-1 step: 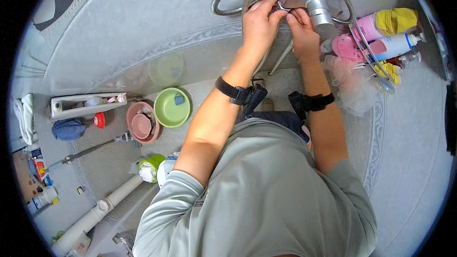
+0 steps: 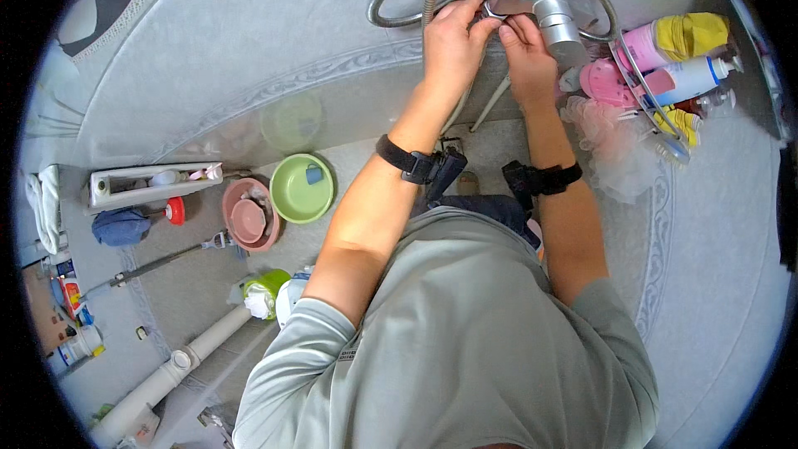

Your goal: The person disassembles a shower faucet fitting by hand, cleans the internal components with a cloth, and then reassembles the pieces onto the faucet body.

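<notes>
Against the tiled wall at the top is a chrome shower faucet (image 2: 559,21) with flexible metal hoses (image 2: 432,0) looping to its left. My left hand (image 2: 453,43) is closed at the faucet's lower left side, fingers curled in behind and thumb pointing right. My right hand (image 2: 529,58) sits just right of it, fingers bent up against the underside of the same metal part. The thumbs and fingertips of both hands nearly meet below it. Exactly which fitting they grip is partly hidden by the fingers. Black straps circle both my forearms.
At right, a wire rack (image 2: 644,87) holds bottles and pink items, with a mesh bath puff (image 2: 607,137) hanging below. On the floor at left stand a green basin (image 2: 285,213) and a pink basin (image 2: 229,229). A white pipe (image 2: 162,378) runs at lower left.
</notes>
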